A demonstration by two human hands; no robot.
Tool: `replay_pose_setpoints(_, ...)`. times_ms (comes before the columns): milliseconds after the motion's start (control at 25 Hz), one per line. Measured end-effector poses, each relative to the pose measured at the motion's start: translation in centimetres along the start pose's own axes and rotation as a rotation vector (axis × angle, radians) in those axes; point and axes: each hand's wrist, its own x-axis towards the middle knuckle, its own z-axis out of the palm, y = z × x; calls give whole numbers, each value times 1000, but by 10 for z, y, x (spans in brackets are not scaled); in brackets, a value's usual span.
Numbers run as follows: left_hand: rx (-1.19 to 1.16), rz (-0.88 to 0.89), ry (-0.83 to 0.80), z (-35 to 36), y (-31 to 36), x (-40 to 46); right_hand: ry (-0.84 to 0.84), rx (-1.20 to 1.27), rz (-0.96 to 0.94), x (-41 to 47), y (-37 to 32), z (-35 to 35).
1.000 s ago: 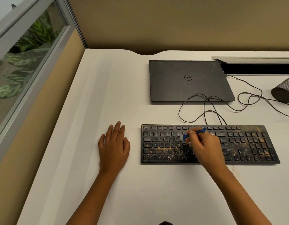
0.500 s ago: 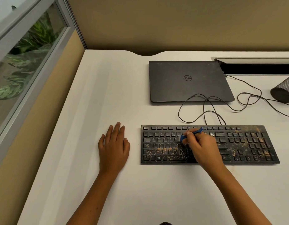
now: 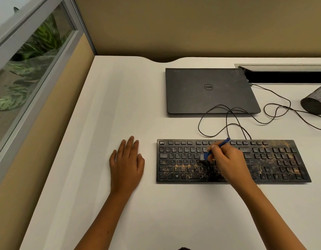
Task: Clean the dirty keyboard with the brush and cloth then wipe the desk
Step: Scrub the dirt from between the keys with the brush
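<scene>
A black keyboard point(image 3: 275, 159) speckled with brown crumbs lies on the white desk point(image 3: 120, 109), dirtiest along its lower rows and right side. My right hand point(image 3: 226, 161) grips a small blue brush point(image 3: 217, 147) over the keyboard's middle, its pale bristles touching the keys of the upper letter rows. My left hand point(image 3: 127, 163) rests flat on the desk just left of the keyboard, fingers straight. No cloth is in view.
A closed dark laptop point(image 3: 210, 91) lies behind the keyboard. A thin black cable point(image 3: 228, 121) loops between them. A dark mesh cup point(image 3: 315, 103) lies tipped at the right edge. A cable slot point(image 3: 286, 76) runs along the back right. A partition with a window stands on the left.
My right hand has drawn the brush slightly left and toward me across the middle keys. My left hand has stayed in place.
</scene>
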Motion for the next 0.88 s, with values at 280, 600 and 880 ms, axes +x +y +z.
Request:
replay_pose_setpoints(280, 5, 2, -2, 0, 0, 0, -73, -107, -13, 0, 1, 2)
replay_pose_setpoints(600, 6, 5, -8, 1, -2, 0, -85, -273, -140, -3, 4, 1)
replay_pose_setpoints(880, 2, 8, -7, 0, -1, 0, -103, -200, -91, -3, 6, 1)
